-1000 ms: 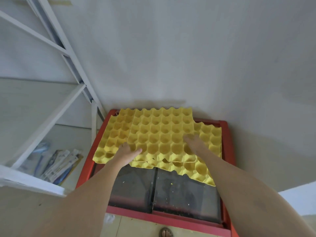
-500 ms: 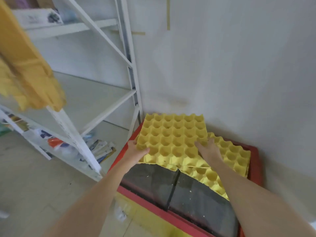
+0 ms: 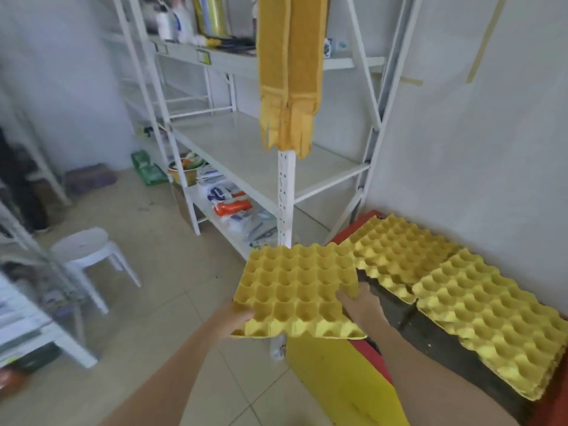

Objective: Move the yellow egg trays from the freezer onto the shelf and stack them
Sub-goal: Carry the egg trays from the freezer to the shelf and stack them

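Observation:
I hold a yellow egg tray (image 3: 295,284) level in the air between the freezer and the shelf. My left hand (image 3: 236,318) grips its near left corner and my right hand (image 3: 356,302) grips its right edge. Two more yellow egg trays (image 3: 399,250) (image 3: 485,318) lie on the dark lid of the red freezer (image 3: 430,336) at the right. The white metal shelf (image 3: 246,155) stands ahead, its middle board bare.
A yellow cloth (image 3: 289,72) hangs from the shelf's front post. Packets and bags fill the bottom shelf (image 3: 233,210). A white stool (image 3: 86,250) stands on the tiled floor at the left. More racks line the left side.
Both hands have lifted the top tray off the freezer and carried it left. My view has swung left toward the shelf.

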